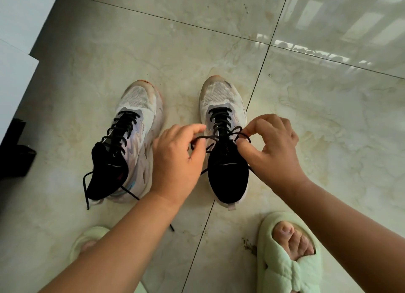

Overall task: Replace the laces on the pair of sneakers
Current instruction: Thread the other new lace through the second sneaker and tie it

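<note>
Two white sneakers with black tongues stand side by side on the tiled floor, toes pointing away from me. The left sneaker (133, 139) is laced in black, and its loose lace ends (86, 187) trail onto the floor. The right sneaker (223, 143) also carries a black lace (221, 121). My left hand (177, 161) pinches one end of that lace above the tongue. My right hand (271, 146) pinches the other end, which forms a loop (237, 133) over the top eyelets.
My feet in pale green slippers (287, 255) stand near the bottom edge, one on each side. A black object (15, 150) lies at the left by a white cabinet (13, 78). A lace tip (172, 228) rests on the floor below my left forearm.
</note>
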`<action>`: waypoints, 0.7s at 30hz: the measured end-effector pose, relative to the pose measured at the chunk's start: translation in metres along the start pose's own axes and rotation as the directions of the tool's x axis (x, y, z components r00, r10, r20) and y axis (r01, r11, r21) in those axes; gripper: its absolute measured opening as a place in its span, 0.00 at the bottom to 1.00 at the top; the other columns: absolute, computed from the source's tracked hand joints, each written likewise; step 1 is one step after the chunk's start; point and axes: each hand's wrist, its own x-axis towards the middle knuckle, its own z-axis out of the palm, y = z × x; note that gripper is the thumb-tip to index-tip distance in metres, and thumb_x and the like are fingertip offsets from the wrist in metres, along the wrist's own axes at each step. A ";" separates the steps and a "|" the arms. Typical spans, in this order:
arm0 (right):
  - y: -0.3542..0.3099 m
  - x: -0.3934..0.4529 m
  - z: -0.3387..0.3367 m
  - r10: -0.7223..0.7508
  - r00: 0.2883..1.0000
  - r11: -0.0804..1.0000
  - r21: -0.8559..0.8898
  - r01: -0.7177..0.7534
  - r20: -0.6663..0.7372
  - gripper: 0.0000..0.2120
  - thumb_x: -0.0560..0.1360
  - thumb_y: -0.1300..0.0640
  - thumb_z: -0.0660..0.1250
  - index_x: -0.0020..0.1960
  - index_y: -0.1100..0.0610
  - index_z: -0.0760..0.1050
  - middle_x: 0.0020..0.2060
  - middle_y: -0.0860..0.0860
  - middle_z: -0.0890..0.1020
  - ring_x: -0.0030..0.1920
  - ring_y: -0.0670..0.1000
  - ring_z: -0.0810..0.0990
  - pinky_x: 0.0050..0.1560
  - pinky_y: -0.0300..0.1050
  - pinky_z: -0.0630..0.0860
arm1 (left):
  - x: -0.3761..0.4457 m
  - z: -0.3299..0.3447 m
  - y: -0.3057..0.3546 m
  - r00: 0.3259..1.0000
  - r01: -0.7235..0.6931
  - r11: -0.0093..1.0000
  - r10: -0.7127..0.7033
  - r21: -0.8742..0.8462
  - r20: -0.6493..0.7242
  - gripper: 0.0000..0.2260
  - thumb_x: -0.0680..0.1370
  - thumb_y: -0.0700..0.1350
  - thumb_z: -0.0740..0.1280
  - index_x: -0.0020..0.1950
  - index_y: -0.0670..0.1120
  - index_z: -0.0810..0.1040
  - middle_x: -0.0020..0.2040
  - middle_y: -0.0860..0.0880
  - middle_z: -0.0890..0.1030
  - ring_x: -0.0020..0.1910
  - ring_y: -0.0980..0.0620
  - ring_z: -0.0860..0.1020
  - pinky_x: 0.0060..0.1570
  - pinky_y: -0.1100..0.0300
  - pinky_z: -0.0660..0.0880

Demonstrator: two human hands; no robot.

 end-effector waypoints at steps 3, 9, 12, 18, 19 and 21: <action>-0.001 0.004 -0.002 -0.075 0.997 0.996 -0.047 0.074 -0.010 0.06 0.71 0.53 0.71 0.36 0.49 0.77 0.42 0.42 0.73 0.53 0.45 0.65 0.58 0.41 0.52 | 0.005 -0.001 0.001 0.999 -0.010 1.000 0.011 -0.025 0.047 0.07 0.72 0.41 0.69 0.48 0.45 0.84 0.38 0.48 0.79 0.37 0.46 0.76 0.41 0.45 0.75; 0.014 0.001 -0.011 0.114 0.982 0.992 -0.041 -0.122 -0.150 0.09 0.69 0.61 0.63 0.31 0.58 0.71 0.37 0.46 0.74 0.50 0.50 0.69 0.52 0.40 0.55 | 0.001 -0.001 -0.013 0.946 0.324 0.917 -0.315 -0.232 0.074 0.08 0.75 0.40 0.67 0.50 0.48 0.84 0.37 0.56 0.82 0.35 0.63 0.78 0.40 0.72 0.73; 0.012 0.000 -0.013 0.107 0.990 0.991 -0.076 -0.114 -0.090 0.06 0.69 0.58 0.64 0.34 0.57 0.71 0.37 0.45 0.74 0.48 0.49 0.71 0.53 0.41 0.55 | -0.002 0.000 -0.014 0.961 0.275 0.953 -0.269 -0.127 0.067 0.12 0.75 0.36 0.67 0.55 0.48 0.82 0.42 0.54 0.80 0.40 0.56 0.77 0.45 0.70 0.71; -0.010 0.002 -0.006 -0.091 0.993 0.995 0.036 0.088 0.074 0.04 0.70 0.54 0.67 0.45 0.52 0.77 0.33 0.38 0.77 0.40 0.40 0.78 0.60 0.57 0.67 | 0.004 -0.006 0.003 0.988 -0.094 0.996 0.093 0.005 0.121 0.17 0.67 0.35 0.64 0.52 0.45 0.83 0.42 0.49 0.78 0.42 0.48 0.78 0.47 0.48 0.75; -0.012 0.003 -0.004 -0.088 0.993 0.996 0.021 0.086 0.077 0.05 0.71 0.54 0.67 0.46 0.52 0.77 0.32 0.39 0.77 0.39 0.40 0.78 0.60 0.56 0.67 | 0.005 -0.006 0.004 0.985 -0.106 0.994 0.104 0.005 0.137 0.15 0.66 0.37 0.65 0.50 0.46 0.84 0.41 0.50 0.79 0.42 0.48 0.78 0.46 0.46 0.75; -0.014 0.005 -0.005 -0.037 0.996 0.998 0.052 0.033 0.077 0.06 0.70 0.54 0.66 0.45 0.54 0.78 0.31 0.41 0.78 0.38 0.41 0.78 0.58 0.54 0.69 | 0.005 -0.007 0.005 0.979 -0.115 0.993 0.111 0.012 0.169 0.12 0.66 0.39 0.66 0.47 0.46 0.84 0.40 0.51 0.79 0.41 0.49 0.78 0.46 0.45 0.74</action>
